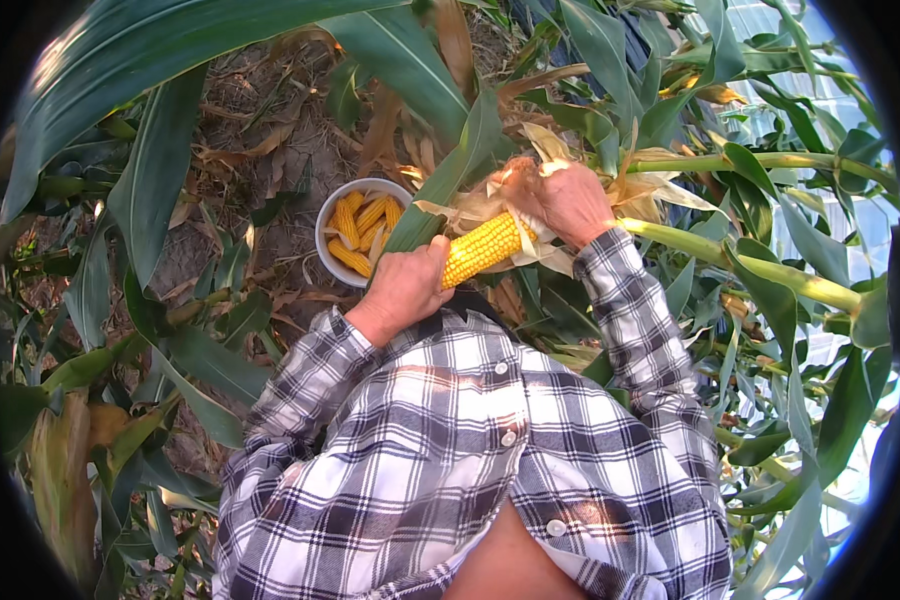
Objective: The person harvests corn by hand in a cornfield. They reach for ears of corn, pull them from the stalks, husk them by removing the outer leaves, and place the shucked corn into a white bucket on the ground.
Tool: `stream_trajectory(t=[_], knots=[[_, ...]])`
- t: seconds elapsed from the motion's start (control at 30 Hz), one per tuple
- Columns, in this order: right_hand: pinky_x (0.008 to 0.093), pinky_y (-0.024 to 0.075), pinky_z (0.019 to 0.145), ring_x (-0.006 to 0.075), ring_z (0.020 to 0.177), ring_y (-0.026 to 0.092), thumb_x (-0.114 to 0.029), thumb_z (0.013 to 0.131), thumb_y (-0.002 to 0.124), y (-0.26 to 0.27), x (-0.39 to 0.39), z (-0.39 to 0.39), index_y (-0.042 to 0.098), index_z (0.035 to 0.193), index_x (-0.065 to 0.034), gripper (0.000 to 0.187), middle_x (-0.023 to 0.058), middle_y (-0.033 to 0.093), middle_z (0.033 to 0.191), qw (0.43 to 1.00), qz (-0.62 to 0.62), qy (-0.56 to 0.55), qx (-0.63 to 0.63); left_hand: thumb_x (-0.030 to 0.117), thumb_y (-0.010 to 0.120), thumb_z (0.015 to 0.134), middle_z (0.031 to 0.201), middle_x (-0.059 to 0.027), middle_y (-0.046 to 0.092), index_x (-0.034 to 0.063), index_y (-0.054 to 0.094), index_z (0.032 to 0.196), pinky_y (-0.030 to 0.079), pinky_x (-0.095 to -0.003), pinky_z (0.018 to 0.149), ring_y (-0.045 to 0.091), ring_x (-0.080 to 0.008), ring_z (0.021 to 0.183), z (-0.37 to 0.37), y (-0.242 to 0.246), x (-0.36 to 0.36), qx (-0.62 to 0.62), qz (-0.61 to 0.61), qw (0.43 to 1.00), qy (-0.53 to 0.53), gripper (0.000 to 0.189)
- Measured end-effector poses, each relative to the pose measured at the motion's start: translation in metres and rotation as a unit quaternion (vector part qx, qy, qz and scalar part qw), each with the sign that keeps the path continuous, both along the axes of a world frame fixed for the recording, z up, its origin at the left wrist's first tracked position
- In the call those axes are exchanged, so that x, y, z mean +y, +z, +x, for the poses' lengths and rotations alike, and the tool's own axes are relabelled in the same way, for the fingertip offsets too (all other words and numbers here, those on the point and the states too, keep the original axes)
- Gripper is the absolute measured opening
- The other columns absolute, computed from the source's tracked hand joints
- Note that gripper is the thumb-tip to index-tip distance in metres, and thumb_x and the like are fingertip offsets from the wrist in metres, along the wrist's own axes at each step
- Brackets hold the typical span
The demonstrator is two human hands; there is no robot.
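A yellow ear of corn [487,247] lies slantwise in front of my body, most of its kernels bare. My left hand [411,286] is closed around its lower left end. At the other end my right hand [574,201] grips the pale dry husk [544,251], which is peeled back from the kernels. Brown corn silk [516,174] hangs by the right hand's fingers. Part of the ear's right end is hidden by husk and fingers. Beyond my left hand stands a white bucket [328,251] holding several husked ears of corn [354,225].
A long green corn leaf [446,184] crosses between the bucket and the ear. Thick cornstalks [780,277] reach in from the right. Dry soil [285,150] with straw lies around the bucket. A large leaf [157,60] overhangs the upper left. Pale sheeting [832,112] shows behind the plants at right.
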State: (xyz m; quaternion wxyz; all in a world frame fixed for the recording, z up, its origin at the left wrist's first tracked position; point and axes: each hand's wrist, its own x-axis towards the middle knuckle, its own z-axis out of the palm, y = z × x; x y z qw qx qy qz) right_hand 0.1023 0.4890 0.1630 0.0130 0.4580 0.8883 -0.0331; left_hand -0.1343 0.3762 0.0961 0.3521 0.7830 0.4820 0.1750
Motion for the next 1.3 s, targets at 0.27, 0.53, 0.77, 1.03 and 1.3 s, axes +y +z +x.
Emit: stream_trajectory(t=[0.27, 0.53, 0.77, 1.03, 1.3], knots=[[0.0451, 0.0514, 0.06, 0.0352, 0.065, 0.065, -0.029, 0.08, 0.061, -0.038, 0.038, -0.005, 0.07, 0.069, -0.0047, 0.028, 0.0163, 0.065, 0.067, 0.988, 0.059, -0.144, -0.023, 0.024, 0.077, 0.072, 0.067, -0.0195, 0.062, 0.0002, 0.05, 0.099, 0.05, -0.0469, 0.058, 0.063, -0.0411, 0.066, 0.011, 0.029, -0.016, 0.038, -0.082, 0.994, 0.07, 0.045], [0.042, 0.0503, 0.072, 0.032, 0.083, 0.064, -0.035, 0.076, 0.074, -0.019, 0.024, -0.022, 0.066, 0.086, -0.0068, 0.031, 0.0117, 0.065, 0.081, 0.99, 0.069, 0.009, 0.12, 0.024, 0.071, 0.073, 0.081, -0.0233, 0.064, 0.0001, 0.057, 0.094, 0.049, -0.0483, 0.072, 0.063, -0.0421, 0.08, -0.001, 0.006, -0.018, -0.048, -0.119, 0.986, 0.105, 0.035], [0.0452, 0.0392, 0.097, 0.0268, 0.11, 0.053, -0.035, 0.058, 0.082, -0.009, 0.013, -0.03, 0.061, 0.105, -0.011, 0.057, 0.0056, 0.06, 0.101, 0.953, -0.223, 0.2, -0.04, 0.022, 0.077, 0.068, 0.088, -0.0211, 0.063, -0.0029, 0.054, 0.105, 0.05, -0.0461, 0.073, 0.063, -0.0397, 0.083, -0.016, 0.009, -0.019, 0.024, 0.068, 0.993, 0.09, 0.05], [0.0428, 0.0502, 0.083, 0.0324, 0.082, 0.066, -0.042, 0.057, 0.078, -0.025, 0.025, -0.007, 0.073, 0.084, -0.0088, 0.044, 0.0164, 0.068, 0.076, 0.949, -0.255, 0.143, -0.121, 0.011, 0.064, 0.075, 0.082, -0.0128, 0.059, -0.0012, 0.056, 0.107, 0.049, -0.0403, 0.066, 0.063, -0.0303, 0.075, -0.006, 0.008, -0.01, 0.032, 0.155, 0.985, 0.067, 0.034], [0.0428, 0.0513, 0.072, 0.0299, 0.082, 0.064, -0.035, 0.068, 0.071, -0.021, -0.018, 0.006, 0.071, 0.089, -0.0081, 0.034, 0.0132, 0.068, 0.081, 0.967, -0.177, 0.15, -0.101, 0.023, 0.075, 0.066, 0.078, -0.0121, 0.063, 0.0033, 0.057, 0.104, 0.051, -0.0406, 0.06, 0.065, -0.0312, 0.07, 0.021, -0.027, 0.0, -0.046, 0.076, 0.995, 0.037, 0.046]])
